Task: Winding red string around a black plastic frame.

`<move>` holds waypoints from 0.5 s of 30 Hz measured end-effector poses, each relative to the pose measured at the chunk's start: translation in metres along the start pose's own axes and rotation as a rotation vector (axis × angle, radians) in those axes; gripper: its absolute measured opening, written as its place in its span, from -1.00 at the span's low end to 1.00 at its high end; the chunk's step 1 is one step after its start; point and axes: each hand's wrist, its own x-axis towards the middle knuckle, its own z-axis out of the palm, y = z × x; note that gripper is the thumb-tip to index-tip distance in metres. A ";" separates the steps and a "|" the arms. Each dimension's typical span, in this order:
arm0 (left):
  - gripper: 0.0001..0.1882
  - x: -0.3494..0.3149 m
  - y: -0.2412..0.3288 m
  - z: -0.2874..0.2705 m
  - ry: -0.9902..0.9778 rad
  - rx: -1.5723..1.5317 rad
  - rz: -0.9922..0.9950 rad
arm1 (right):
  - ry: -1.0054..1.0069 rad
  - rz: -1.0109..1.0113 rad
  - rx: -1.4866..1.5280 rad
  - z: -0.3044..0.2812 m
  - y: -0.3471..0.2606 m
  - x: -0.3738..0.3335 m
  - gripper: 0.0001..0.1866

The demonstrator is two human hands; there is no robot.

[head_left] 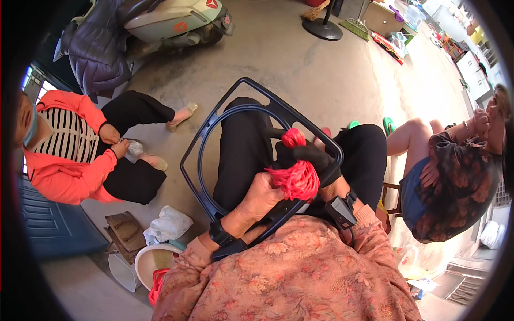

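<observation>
A bundle of red cord (295, 182) is held in front of my lap. My left hand (259, 197) is closed, its fingers pinching the left edge of the bundle. My right hand (316, 158), seemingly in a dark glove, wraps round the middle of the bundle; red cord shows above and below its fingers. A dark plastic frame (293, 113) with a large round opening rests across my thighs. My left forearm lies over its near-left edge, while my right hand is by its right corner. Black bands circle both wrists, with a box on the right one (341, 210).
To the left sits a person in a coral jacket (69, 184). On the right, another sits on a wooden stool (393, 199). A white bucket (143, 266) and a brown bag (124, 231) stand near my left. A scooter (171, 21) and a round black stand base (322, 30) are farther off.
</observation>
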 end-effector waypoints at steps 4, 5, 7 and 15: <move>-0.61 -0.001 0.001 0.004 0.064 -0.010 0.007 | 0.104 0.034 -0.188 -0.004 -0.005 0.000 -0.45; -0.65 0.000 0.001 0.007 0.068 -0.052 0.042 | 0.125 0.046 -0.207 -0.005 -0.005 -0.002 -0.45; -0.67 0.001 0.001 0.009 0.090 0.006 0.028 | 0.106 0.036 -0.211 -0.008 -0.007 -0.007 -0.46; -0.74 0.009 0.007 -0.001 0.181 0.189 -0.113 | 0.413 -0.036 -0.391 -0.037 -0.011 -0.037 -0.48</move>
